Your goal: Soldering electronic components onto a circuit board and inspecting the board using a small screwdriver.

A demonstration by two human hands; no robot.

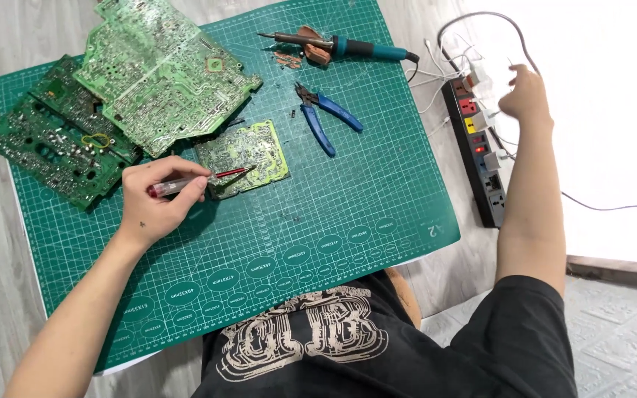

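Bright, even daylight; upper right corner blown out by glare. Right hand (523,94) softened by overexposure. Soft shadows cast beneath left hand (158,197). Focus sharp elsewhere.

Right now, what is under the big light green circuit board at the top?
The large pale green circuit board lies over two dark green circuit boards, resting on the green cutting mat. Their covered parts are hidden.

We see a red-handled screwdriver (186,183) lying nearly flat, tip touching the small green circuit board (246,157), and a black power strip (478,158) beside the mat.
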